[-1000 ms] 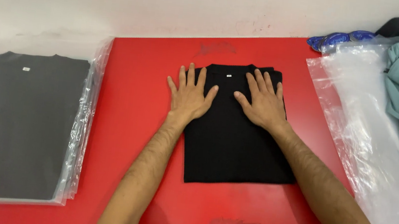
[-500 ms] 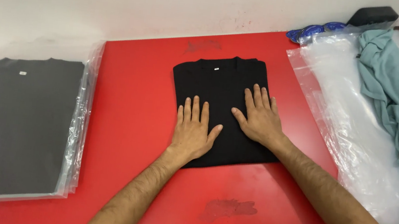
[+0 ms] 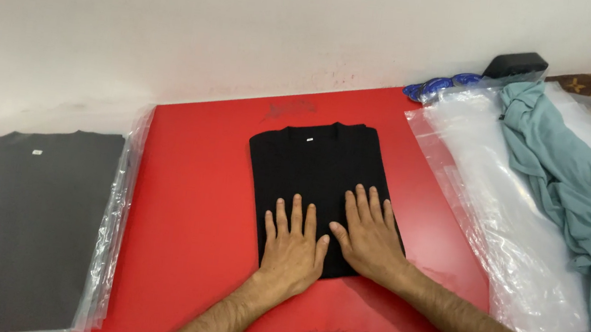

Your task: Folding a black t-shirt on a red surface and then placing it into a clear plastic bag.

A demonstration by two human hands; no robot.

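On the red table, below a white wall.

Folded black shirt, flat, collar away

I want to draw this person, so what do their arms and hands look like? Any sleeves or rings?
Both forearms are bare and hairy, with no sleeves showing as far as the picture reaches. The left hand and right hand wear no gloves, and no rings, watch or bracelets show. The nails look short and plain.
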